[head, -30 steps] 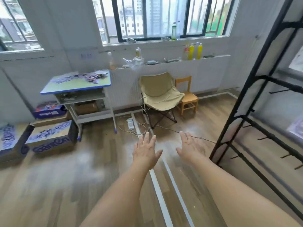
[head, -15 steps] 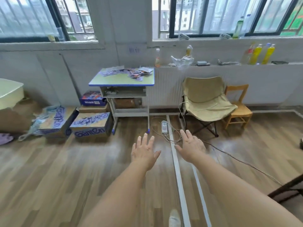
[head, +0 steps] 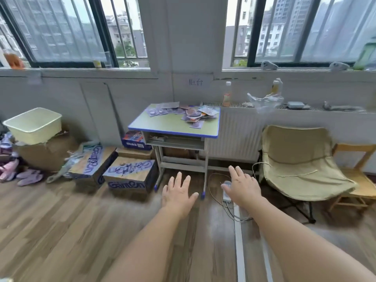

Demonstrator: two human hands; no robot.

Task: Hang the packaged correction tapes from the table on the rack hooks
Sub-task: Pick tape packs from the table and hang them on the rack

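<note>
Both bare arms stretched forward over the brown wood-plank floor (head: pixel 61 231), palms down. Left hand (head: pixel 178 195) empty, fingers straight and slightly spread; right hand (head: pixel 242 187) likewise empty, fingers extended and relaxed. Ahead, beyond both hands and well apart from them, a small school desk with a green top, blue edging and grey metal legs (head: pixel 173 127), standing against the grey wall below the barred windows. Scattered over the far and right part of the desktop, a loose overlapping heap of flat packaged correction tapes in purple and orange card (head: pixel 192 115), none touched. Left of the desk on the floor, brown cardboard boxes with purple printed lettering (head: pixel 130 176), and further left a pale yellow plastic tub (head: pixel 33 125) resting on another carton. Right of the desk, a white ribbed radiator (head: pixel 234 135), then a beige fabric folding chair (head: pixel 299 161) and just beside it a small wooden chair (head: pixel 360 180). Under the right hand, a white power strip with trailing cables (head: pixel 226 197) on the floor.
</note>
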